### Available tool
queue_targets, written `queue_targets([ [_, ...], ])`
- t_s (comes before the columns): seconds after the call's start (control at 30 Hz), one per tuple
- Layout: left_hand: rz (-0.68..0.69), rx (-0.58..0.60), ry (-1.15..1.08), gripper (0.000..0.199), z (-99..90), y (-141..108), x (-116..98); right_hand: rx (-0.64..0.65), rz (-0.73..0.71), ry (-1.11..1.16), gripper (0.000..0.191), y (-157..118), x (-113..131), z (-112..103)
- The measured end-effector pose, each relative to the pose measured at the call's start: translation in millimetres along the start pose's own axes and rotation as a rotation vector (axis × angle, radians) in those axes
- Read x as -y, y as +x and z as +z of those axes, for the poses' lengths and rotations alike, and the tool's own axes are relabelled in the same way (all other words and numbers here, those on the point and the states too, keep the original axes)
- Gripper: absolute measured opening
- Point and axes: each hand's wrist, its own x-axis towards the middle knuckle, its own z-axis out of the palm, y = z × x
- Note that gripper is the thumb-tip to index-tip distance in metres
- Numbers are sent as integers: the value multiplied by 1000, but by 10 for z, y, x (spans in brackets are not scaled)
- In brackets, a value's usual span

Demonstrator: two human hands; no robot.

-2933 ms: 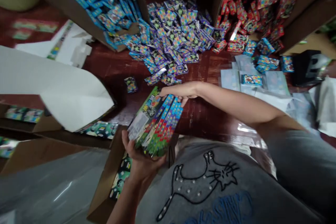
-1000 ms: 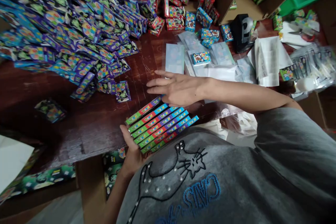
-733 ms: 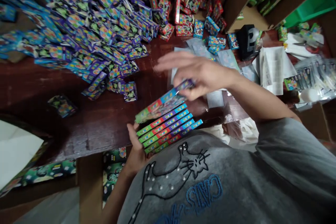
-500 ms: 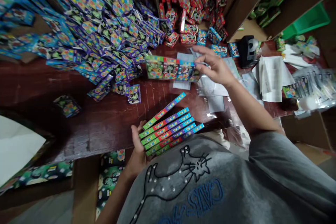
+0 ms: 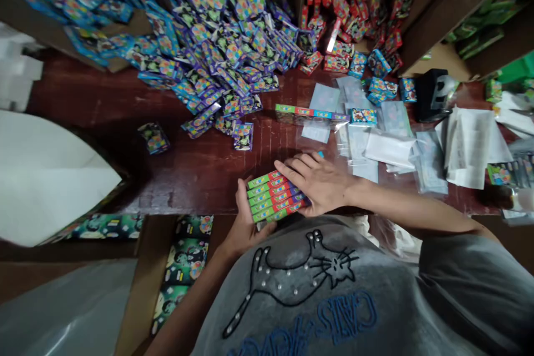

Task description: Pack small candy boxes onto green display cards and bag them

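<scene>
A stack of small printed boxes [image 5: 273, 197], lined up in rows of green, red and purple, is held close to my shirt. My left hand [image 5: 244, 228] is closed around its left end. Across the right part of the stack lies my right hand [image 5: 323, 186], closed over it, its fingers hiding most of that end. On the table beyond, a separate row of joined boxes [image 5: 311, 114] shows green, red, blue and purple edges. A blue box [image 5: 362, 117] sits at the right end of this row.
A heap of purple packets [image 5: 233, 33] spreads at the back, with blue packets [image 5: 100, 0] to its left. Red boxes [image 5: 346, 5] fill a carton behind. Clear plastic sleeves [image 5: 362, 150], folded papers [image 5: 469, 144] and a black device [image 5: 431, 94] lie to the right.
My right hand has let go of the row of boxes, leaving it on the table, and come down onto the stack. The stack's fanned rows are now pressed together. The view has shifted left.
</scene>
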Motion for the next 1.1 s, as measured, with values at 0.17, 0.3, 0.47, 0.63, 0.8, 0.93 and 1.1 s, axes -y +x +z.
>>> queue_targets([
  [0.17,198,-120,177,153,54,-77,140,29,-32,-81,112,77,15,-18],
  [0.3,281,-402,497,87,158,-388,447,-15,-53,-108,113,37,-5,28],
  [0.47,238,-470,623,47,235,-526,396,-23,-77,-120,118,-7,-28,79],
  [0.63,510,-399,641,42,126,-308,3,-21,-74,-133,118,-66,18,77],
  [0.8,457,-256,618,28,52,-333,114,2,-34,-158,118,-76,88,64],
  [0.93,373,-293,615,53,-356,-287,223,28,-7,-155,122,-41,103,51],
  [1.1,-215,-780,972,89,-1542,0,117,1,-26,-162,121,-59,143,120],
])
